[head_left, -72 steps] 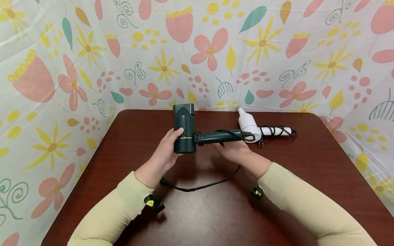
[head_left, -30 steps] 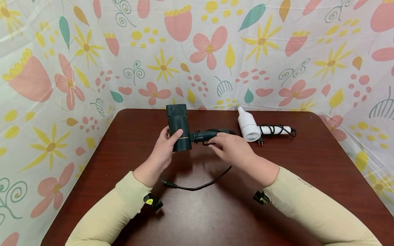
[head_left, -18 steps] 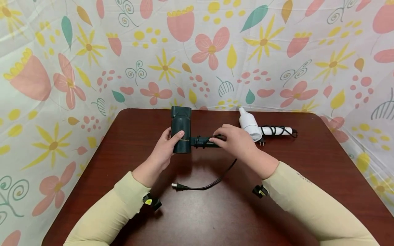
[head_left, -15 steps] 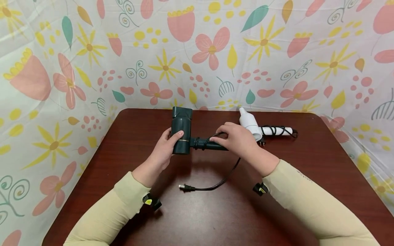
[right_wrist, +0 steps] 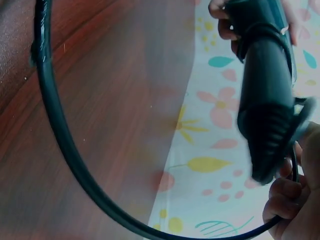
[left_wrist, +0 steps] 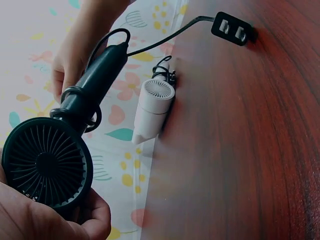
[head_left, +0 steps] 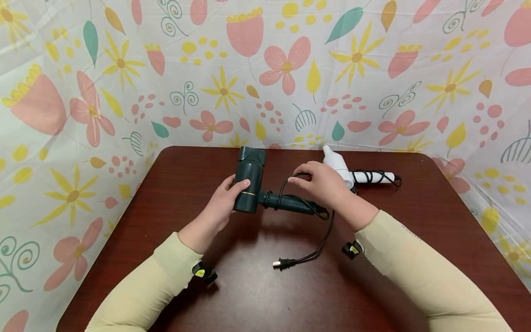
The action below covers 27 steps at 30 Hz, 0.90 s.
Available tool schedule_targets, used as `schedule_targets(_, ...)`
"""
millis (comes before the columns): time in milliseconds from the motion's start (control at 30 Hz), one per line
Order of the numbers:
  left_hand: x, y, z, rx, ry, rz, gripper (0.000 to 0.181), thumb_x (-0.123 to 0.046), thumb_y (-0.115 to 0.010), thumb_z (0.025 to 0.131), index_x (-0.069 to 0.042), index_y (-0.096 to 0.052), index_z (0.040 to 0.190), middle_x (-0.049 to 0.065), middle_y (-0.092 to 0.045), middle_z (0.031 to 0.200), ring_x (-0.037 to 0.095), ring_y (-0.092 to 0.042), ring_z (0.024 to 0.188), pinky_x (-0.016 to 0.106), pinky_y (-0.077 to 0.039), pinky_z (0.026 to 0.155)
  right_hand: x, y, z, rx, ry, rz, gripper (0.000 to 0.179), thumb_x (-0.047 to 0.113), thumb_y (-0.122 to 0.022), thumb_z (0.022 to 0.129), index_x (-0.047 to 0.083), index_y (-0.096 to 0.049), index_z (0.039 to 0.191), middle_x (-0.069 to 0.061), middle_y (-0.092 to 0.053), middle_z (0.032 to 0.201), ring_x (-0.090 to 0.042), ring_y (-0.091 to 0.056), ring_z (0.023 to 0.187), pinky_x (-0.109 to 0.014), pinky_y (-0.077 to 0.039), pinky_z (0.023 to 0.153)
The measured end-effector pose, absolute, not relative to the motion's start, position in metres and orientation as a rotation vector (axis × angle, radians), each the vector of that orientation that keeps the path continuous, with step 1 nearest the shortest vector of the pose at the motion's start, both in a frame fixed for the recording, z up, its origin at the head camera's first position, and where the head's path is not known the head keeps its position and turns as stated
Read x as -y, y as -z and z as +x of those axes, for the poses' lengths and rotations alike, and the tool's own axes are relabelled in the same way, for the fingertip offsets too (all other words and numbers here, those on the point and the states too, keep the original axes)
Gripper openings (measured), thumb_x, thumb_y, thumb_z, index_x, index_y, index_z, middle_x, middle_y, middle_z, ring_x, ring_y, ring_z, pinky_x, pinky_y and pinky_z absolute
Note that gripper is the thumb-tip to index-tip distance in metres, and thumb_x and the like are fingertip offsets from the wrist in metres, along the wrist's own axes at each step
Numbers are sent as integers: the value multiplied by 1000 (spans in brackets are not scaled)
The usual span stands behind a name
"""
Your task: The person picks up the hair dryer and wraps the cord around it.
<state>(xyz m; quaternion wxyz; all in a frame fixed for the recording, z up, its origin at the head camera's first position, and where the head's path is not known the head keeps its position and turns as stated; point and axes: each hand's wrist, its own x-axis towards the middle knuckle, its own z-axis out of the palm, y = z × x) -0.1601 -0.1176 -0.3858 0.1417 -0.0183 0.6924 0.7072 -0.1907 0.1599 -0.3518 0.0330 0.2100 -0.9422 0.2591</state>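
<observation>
My left hand (head_left: 220, 200) grips the barrel of a dark green hair dryer (head_left: 249, 177), thumb across its front near a thin gold ring. The dryer's handle points right, and its black power cord (head_left: 283, 184) is looped round the handle close to the barrel. Above the handle, my right hand (head_left: 325, 184) pinches that cord between thumb and fingers. The cord's free end hangs below, its two-pin plug (head_left: 284, 263) facing left over the table. In the left wrist view the dryer's round rear grille (left_wrist: 47, 162) faces the camera.
Behind my right hand a white hair dryer (head_left: 338, 165) with a slim nozzle lies on the dark red-brown table (head_left: 186, 184), its cord wound round its handle. A floral cloth (head_left: 282, 115) hangs along the table's back and sides.
My right hand has come from under the handle to above it, now drawing the cord up. The handle's end has tipped down, and the plug has swung to the right.
</observation>
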Motion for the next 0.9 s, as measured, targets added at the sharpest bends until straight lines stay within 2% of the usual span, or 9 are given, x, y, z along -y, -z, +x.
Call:
schedule_targets(133, 117, 386, -161, -1990, -2054, -46, 65, -45, -58, 97, -18, -35, 151, 15, -54, 132, 28, -58, 109, 39, -51, 88, -164, 354, -196, 2912, -884, 660, 27, 39, -64, 97, 19, -72, 114, 1, -67, 113, -17, -60, 100, -40, -50, 83)
schedule_targets(367, 118, 388, -160, -1981, -2052, -43, 63, -46, -57, 98, -18, -36, 151, 16, -55, 129, 26, -60, 105, 37, -52, 85, -173, 358, -204, 2912, -1042, 594, 26, 33, -58, 101, 17, -69, 120, -4, -68, 115, -20, -58, 88, -39, -47, 75)
schedule_targets(700, 116, 386, -156, -1953, -2130, -40, 57, -40, -56, 98, -16, -40, 148, 18, -57, 125, 25, -62, 100, 36, -53, 82, -186, 365, -213, 2961, -1044, 438, 36, 39, -50, 104, 17, -63, 128, -10, -65, 123, -25, -59, 105, -46, -47, 88)
schedule_targets(900, 115, 383, -155, -1933, -2167, -45, 57, -42, -56, 98, -17, -40, 147, 16, -56, 127, 25, -60, 103, 37, -52, 84, -186, 369, -216, 2999, -968, 464, 36, 34, -51, 104, 13, -63, 131, -11, -64, 128, -28, -60, 111, -49, -47, 92)
